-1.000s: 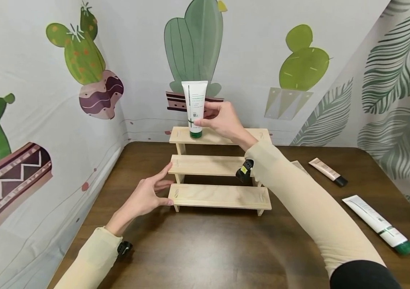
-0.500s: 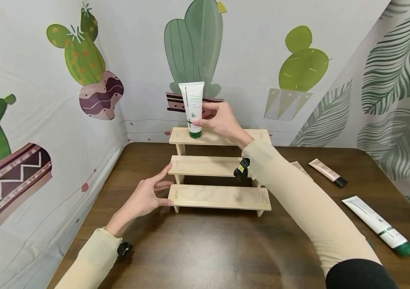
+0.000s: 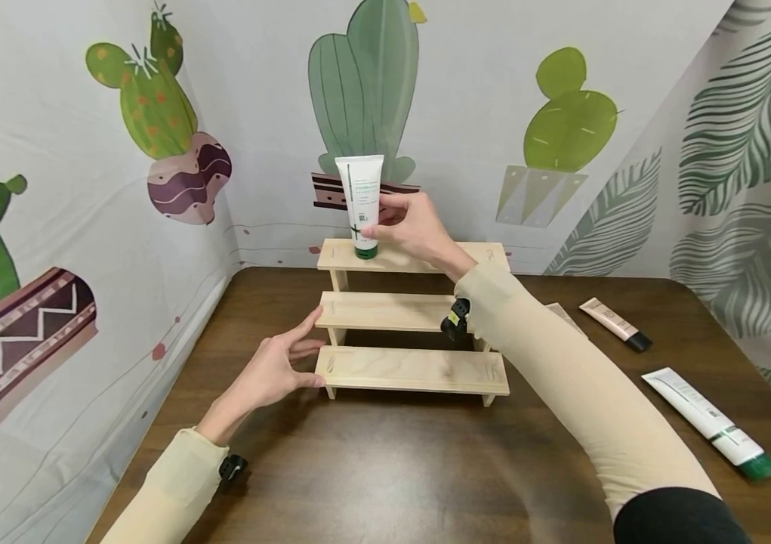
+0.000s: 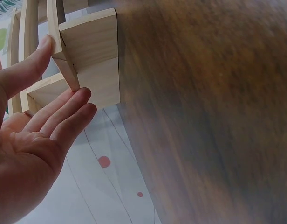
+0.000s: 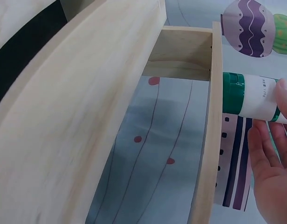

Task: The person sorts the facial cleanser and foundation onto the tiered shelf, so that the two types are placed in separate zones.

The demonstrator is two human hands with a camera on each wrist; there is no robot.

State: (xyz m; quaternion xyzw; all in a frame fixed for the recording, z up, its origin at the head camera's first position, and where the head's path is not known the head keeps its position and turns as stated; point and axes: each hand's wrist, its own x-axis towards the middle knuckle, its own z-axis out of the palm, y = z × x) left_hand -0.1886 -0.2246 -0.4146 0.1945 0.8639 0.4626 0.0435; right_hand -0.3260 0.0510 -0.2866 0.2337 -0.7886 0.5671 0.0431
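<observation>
Brown wood-grain table occupies the lower centre of the frame; two cream sleeves enter from lower left and lower right, with two black wrist devices, one at each wrist. At lower right lies one white tube with a green cap. At centre left, the left hand holds its fingers and thumb apart, touching the left ends of the lower two tiers of one pale wooden rack, which has three tiers. Right of centre lie one beige tube with a black cap and one pale item, mostly hidden by the right forearm. At upper centre, the right hand pinches one upright white tube between thumb and fingers; the tube stands green cap down on the left part of the top tier. Behind hangs one white backdrop, bearing four printed cacti and, at far right, leaf patterns.
</observation>
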